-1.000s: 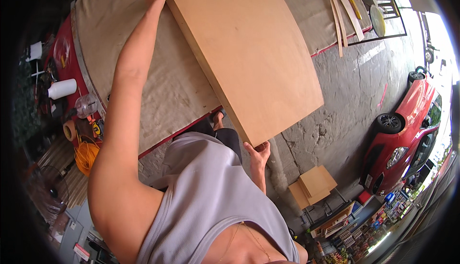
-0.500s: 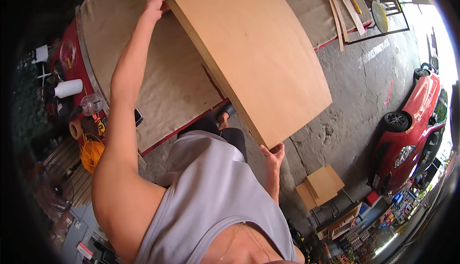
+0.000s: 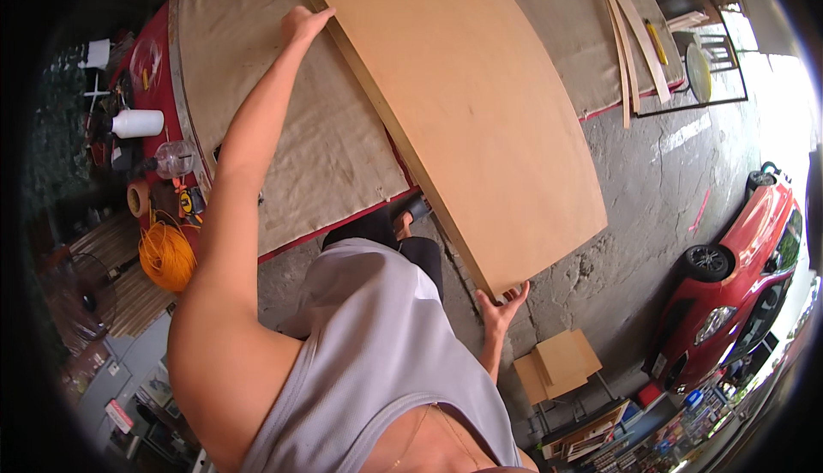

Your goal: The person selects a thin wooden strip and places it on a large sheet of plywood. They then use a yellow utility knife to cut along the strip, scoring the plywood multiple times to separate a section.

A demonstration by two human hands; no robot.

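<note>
Grey concrete floor [image 3: 639, 177] spread toward three o'clock, where a red car [image 3: 747, 240] stood. Toward twelve, a broad wooden panel [image 3: 463, 104] stretched over the cloth-covered counter [image 3: 317, 138], hiding its middle and jutting past its near edge. At eleven, the left hand [image 3: 304, 25] had its fingers grasping the panel's long edge; between four and five, the right hand's [image 3: 503, 304] fingers gripped its near corner. Wood strips [image 3: 637, 37] lay toward one-thirty, orange cord [image 3: 166, 255] at nine.

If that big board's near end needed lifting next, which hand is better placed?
Probably the right hand: it is at the near corner of the wooden board, while the left hand is farther away, on the long left edge.
</note>
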